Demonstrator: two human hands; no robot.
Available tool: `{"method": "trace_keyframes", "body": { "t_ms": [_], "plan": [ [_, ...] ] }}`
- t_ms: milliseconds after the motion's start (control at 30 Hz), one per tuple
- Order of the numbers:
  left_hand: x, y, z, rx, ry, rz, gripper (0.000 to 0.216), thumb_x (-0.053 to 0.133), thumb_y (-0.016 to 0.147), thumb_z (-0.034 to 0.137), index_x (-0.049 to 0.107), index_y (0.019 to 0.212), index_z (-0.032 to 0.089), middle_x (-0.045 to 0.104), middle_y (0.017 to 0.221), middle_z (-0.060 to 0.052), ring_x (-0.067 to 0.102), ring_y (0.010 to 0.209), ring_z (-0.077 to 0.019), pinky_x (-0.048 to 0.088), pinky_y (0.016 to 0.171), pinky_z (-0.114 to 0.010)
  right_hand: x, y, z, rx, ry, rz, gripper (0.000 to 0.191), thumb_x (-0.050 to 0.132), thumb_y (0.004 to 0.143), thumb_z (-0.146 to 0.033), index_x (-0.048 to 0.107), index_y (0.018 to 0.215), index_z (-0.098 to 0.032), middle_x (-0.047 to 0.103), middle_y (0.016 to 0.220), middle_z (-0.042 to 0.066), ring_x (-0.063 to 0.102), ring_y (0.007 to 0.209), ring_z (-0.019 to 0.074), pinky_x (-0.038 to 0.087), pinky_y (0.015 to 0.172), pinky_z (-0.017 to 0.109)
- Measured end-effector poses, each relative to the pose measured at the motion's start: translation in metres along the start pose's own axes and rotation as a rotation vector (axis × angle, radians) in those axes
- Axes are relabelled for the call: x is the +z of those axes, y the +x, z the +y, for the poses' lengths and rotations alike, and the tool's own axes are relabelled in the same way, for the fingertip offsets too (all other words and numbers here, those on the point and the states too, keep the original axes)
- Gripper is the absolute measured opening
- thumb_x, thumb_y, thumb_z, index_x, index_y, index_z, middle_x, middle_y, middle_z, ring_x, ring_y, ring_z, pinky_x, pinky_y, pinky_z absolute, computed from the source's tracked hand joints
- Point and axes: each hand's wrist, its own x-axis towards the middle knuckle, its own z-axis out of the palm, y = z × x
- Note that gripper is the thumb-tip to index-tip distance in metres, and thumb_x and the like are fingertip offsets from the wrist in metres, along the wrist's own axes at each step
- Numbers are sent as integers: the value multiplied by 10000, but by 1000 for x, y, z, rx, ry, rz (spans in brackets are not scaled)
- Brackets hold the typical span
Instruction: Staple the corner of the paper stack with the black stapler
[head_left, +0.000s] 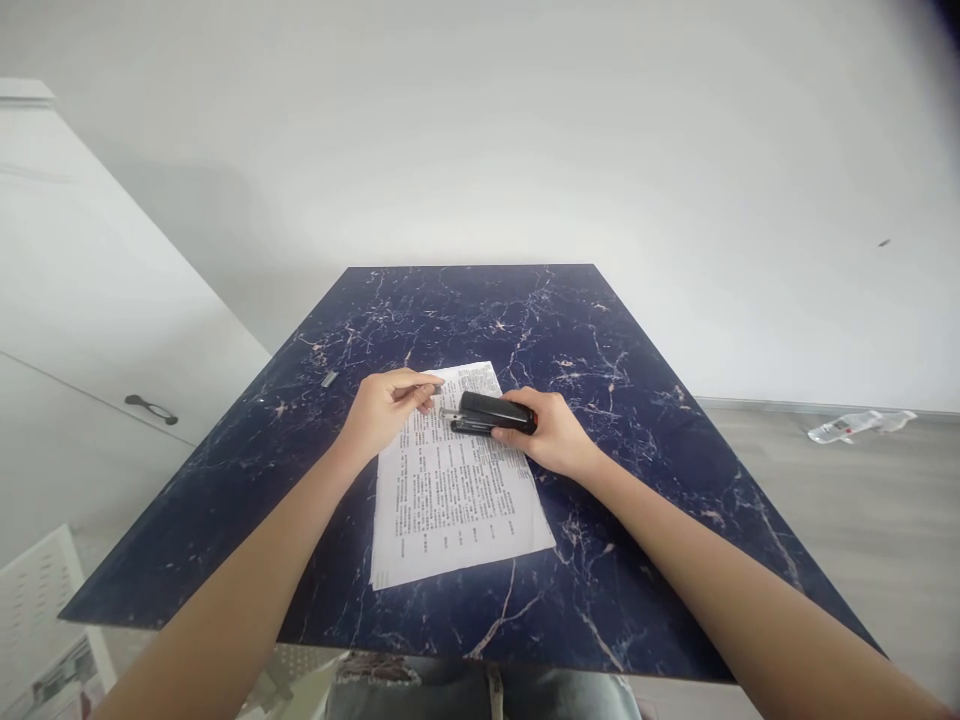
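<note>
A black stapler [487,412] lies over the printed sheets of paper [457,500], its metal front part poking out to the left. My right hand [551,430] is closed around the stapler's rear end. Just left of the stapler's tip, my left hand [390,400] pinches a small grey strip [437,389] that looks like a row of staples. The fingers partly cover that strip. Another small strip of staples [329,379] rests on the table, left of my left hand.
The dark blue marble-patterned table [480,310] stands against a white wall [480,150]. A white cabinet [97,300] with a dark handle [151,409] is on the left. A clear plastic bottle [847,427] lies on the floor at right.
</note>
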Motion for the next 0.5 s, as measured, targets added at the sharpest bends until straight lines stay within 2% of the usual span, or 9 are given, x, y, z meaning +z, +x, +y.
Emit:
{"method": "trace_keyframes", "body": {
  "t_ms": [100,167,333,500],
  "plan": [
    [8,-2,-1,62,-24,-17,167,716,884,325,806,1011,265,755,1047,-74,712,936,-206,600,867,-367,-5,2,6,38,24,28,174,749,803,-299,712,940,-198,674,841,29,591,738,186,426,692,321],
    [13,-2,-3,104,-26,-21,154,724,878,299,800,1008,265,748,1073,-72,702,985,-208,596,907,-374,-5,2,9,42,30,22,175,750,806,-311,707,931,-196,673,842,29,586,738,185,422,689,321],
    [23,-2,-7,148,14,-108,90,721,877,270,789,934,250,758,1036,-57,709,967,-198,609,909,-376,0,3,10,18,17,-14,166,752,808,-304,700,929,-203,667,831,18,584,728,179,408,682,315],
    [23,-2,-8,54,-70,-158,85,738,860,258,784,925,230,772,984,-46,736,909,-183,630,891,-356,1,3,10,13,31,-16,146,756,803,-281,698,912,-204,653,797,3,583,713,170,403,666,307]
  ]
}}
